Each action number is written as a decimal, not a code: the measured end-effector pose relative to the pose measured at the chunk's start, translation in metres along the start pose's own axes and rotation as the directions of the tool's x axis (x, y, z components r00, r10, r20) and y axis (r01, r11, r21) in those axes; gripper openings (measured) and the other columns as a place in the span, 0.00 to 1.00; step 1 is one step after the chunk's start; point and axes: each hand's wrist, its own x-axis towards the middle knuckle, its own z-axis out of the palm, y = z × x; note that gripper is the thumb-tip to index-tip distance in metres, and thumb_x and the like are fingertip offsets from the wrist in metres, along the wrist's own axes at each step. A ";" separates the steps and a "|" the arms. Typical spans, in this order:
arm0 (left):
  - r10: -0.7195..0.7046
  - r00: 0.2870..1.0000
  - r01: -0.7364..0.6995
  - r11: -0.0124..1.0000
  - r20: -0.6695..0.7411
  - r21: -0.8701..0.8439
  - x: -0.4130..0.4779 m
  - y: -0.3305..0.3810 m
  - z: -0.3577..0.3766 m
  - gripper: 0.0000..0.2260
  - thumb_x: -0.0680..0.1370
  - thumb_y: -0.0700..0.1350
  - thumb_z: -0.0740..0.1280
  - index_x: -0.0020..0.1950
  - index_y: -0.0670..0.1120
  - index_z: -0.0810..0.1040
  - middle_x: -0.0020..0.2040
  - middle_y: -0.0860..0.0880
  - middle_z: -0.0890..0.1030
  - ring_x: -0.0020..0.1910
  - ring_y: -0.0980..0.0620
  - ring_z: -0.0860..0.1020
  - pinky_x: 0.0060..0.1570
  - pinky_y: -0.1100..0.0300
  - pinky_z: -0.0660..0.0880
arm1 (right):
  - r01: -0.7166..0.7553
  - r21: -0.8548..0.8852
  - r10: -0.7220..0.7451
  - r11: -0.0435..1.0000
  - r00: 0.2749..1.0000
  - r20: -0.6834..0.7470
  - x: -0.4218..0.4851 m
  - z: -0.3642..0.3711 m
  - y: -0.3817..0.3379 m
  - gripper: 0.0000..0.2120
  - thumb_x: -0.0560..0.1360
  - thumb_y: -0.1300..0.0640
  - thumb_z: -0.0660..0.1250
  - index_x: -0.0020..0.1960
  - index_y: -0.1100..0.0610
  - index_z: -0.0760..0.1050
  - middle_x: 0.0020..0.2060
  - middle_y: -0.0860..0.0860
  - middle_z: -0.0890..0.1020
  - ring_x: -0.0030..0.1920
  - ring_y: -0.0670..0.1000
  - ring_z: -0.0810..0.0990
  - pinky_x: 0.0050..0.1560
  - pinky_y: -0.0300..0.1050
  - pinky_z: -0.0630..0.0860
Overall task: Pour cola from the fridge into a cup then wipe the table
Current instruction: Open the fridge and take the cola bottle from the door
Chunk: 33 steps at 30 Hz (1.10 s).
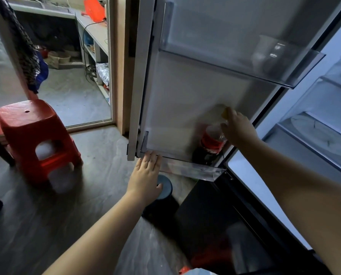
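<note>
Reaching into the open fridge door (185, 92), the person is only at the very start: the cola bottle (211, 143) stands in the bottom door shelf (189, 170), nothing poured, no cup or table in sight. Right hand (238, 129) curls at the bottle's neck, whether it grips yet I cannot tell. Left hand (147, 175) lies flat and open, fingertips touching the shelf's corner.
</note>
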 end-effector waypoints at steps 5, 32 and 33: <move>-0.018 1.000 0.018 1.000 -0.002 0.001 0.000 0.003 0.002 0.38 0.79 0.56 0.57 0.77 0.44 0.36 0.78 0.45 0.38 0.76 0.46 0.35 0.72 0.52 0.35 | 0.069 -0.026 -0.071 0.997 0.988 -0.134 -0.022 0.002 -0.004 0.16 0.76 0.53 0.63 0.60 0.60 0.68 0.55 0.61 0.76 0.57 0.62 0.73 0.48 0.53 0.71; 0.035 0.998 -0.032 0.998 0.051 -0.050 -0.032 0.039 -0.047 0.39 0.78 0.66 0.49 0.77 0.45 0.35 0.77 0.47 0.36 0.75 0.49 0.35 0.74 0.49 0.37 | 0.352 -0.002 -0.338 0.936 0.896 -0.286 -0.164 -0.145 -0.020 0.13 0.76 0.52 0.64 0.53 0.60 0.68 0.41 0.48 0.71 0.37 0.51 0.72 0.37 0.44 0.66; 0.073 0.997 -0.071 0.992 0.011 -0.107 -0.042 0.051 -0.055 0.39 0.78 0.66 0.49 0.77 0.46 0.36 0.77 0.48 0.36 0.75 0.51 0.35 0.74 0.50 0.37 | 0.361 -0.002 -0.347 0.933 0.895 -0.279 -0.173 -0.148 -0.020 0.12 0.76 0.52 0.64 0.53 0.60 0.68 0.41 0.48 0.72 0.37 0.51 0.72 0.37 0.44 0.67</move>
